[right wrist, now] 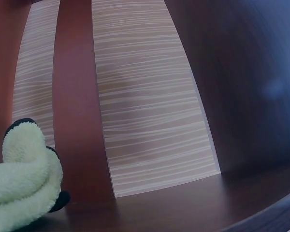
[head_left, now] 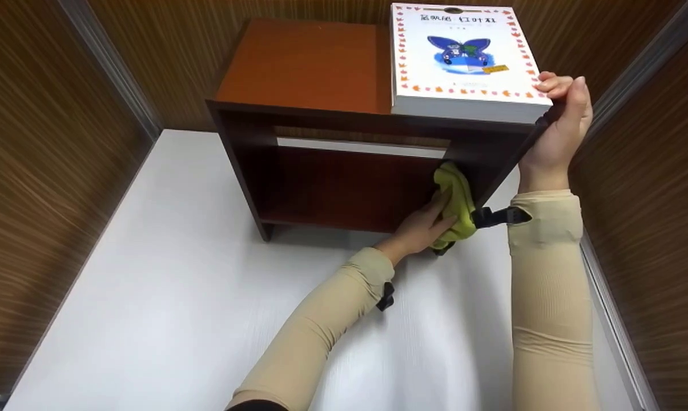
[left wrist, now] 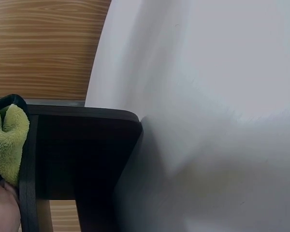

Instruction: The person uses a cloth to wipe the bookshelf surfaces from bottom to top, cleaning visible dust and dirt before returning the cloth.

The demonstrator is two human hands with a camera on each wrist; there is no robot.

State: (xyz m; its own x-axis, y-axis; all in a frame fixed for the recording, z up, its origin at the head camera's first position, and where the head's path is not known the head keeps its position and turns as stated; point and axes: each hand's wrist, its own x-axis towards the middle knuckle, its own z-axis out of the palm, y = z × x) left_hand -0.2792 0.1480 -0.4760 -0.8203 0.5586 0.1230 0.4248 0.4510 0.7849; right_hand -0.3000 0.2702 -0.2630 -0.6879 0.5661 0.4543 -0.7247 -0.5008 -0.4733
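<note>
My left hand [head_left: 419,229] grips a fluffy yellow-green cloth [head_left: 459,197] with dark edging, inside the small dark-brown wooden shelf [head_left: 332,188]. The cloth lies against the inner face of the shelf's right side panel [head_left: 489,157]. Its fuzzy folds also show at the left edge of the left wrist view and, as a pale bundle [right wrist: 26,181], at the lower left of the right wrist view. At the shelf's upper right corner, my right hand [head_left: 558,128] holds the side panel, fingers curled over the top beside a thick white book [head_left: 463,51].
The book, with a blue butterfly on its cover, lies on the right half of the shelf's reddish-brown top [head_left: 304,65]. Underneath is a white tabletop [head_left: 167,274]. Wood-grain walls stand at the left [head_left: 41,142], back and right [head_left: 658,188].
</note>
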